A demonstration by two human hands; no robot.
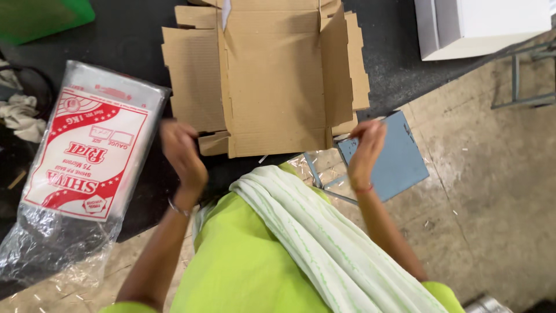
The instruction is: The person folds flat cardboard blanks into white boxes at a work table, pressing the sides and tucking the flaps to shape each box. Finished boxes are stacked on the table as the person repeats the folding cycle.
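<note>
Plastic bags in a clear packet (81, 168) with a red and white label lie at the far left on the dark table (127, 40), the packet's crumpled open end hanging toward the near edge. Behind it, at the top left corner, sits a green object (40, 16), and pale cloth rags (20, 116) lie at the left edge.

Just right of the packet, the left hand (182, 156) is raised at the table's near edge, fingers curled loosely together, close to the small lower left flap of the cardboard box (272, 81); whether the fingertips touch that flap cannot be told. The box lies unfolded and flat in the middle of the table, its side flaps spread left and right and its near edge reaching the table's edge, straight ahead of the person's yellow-green top and white scarf (324, 237).

The right hand (366, 152) is lifted near the box's lower right corner, fingers pressed together and bent, apparently holding nothing. Beneath it on the concrete floor (492, 185) stands a blue-grey metal stool (388, 159). A white box (480, 23) sits at the top right.
</note>
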